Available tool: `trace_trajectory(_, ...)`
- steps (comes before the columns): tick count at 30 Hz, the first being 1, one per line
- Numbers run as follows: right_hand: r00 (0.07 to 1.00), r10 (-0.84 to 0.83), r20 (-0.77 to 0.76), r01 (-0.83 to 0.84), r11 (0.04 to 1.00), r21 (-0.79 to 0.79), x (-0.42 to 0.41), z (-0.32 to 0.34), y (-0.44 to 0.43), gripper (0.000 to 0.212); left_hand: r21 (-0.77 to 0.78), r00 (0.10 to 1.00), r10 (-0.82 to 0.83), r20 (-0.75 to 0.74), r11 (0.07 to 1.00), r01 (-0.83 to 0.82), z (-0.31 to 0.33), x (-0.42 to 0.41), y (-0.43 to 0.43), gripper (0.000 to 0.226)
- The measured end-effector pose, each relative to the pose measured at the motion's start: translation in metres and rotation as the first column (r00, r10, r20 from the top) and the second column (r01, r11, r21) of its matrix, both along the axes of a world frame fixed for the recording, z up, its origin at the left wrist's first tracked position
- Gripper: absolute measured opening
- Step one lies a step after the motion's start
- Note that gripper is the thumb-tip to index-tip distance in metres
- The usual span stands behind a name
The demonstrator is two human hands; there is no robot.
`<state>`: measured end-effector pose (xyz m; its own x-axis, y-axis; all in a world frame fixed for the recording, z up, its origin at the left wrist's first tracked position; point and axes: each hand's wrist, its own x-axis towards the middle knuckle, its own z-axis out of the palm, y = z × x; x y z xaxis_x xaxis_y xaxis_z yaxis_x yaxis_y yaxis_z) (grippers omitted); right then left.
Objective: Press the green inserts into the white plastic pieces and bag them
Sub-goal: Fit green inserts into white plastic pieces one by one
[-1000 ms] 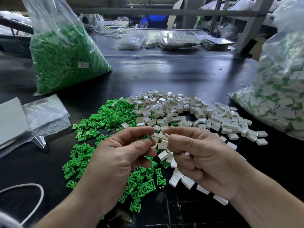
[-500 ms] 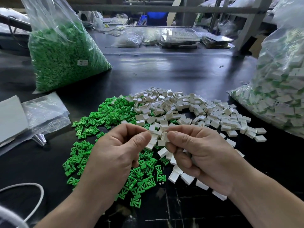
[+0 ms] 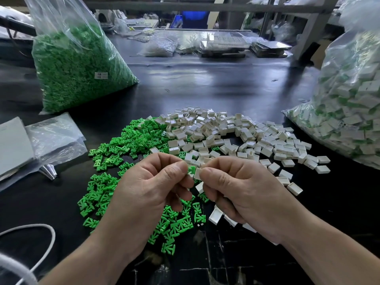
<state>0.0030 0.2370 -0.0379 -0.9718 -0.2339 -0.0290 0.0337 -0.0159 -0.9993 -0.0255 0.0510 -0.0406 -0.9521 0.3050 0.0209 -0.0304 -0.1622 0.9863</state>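
Bench (image 3: 205, 89), left hand (image 3: 148, 192) pinches green insert (image 3: 191, 170) (mostly hidden), right hand (image 3: 242, 192) pinches white piece (image 3: 197, 173)

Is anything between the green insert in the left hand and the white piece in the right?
Nothing visible. The green insert pinched by the left hand lies directly against the white piece in the right hand.

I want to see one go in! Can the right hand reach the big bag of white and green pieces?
Probably yes: the bag of assembled pieces lies on the right hand's own side, with only loose white pieces on the table between. The hand is busy pinching a white piece, though.
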Motion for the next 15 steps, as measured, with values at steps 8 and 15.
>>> trace_trajectory(8, 0.992, -0.049, -0.114, 0.059, 0.995, 0.084, 0.0017, -0.0047, 0.0001, 0.019, -0.002, 0.999, -0.054, 0.003, 0.999, 0.054, -0.0002, 0.0011, -0.0006, 0.018)
trace_trajectory(15, 0.999, 0.036, 0.005, -0.035, 0.995, -0.098, 0.0021, -0.0003, 0.0008, 0.019, 0.312, 0.912, -0.374, 0.169, 0.898, 0.311, 0.0021, 0.0038, 0.0028, 0.035)
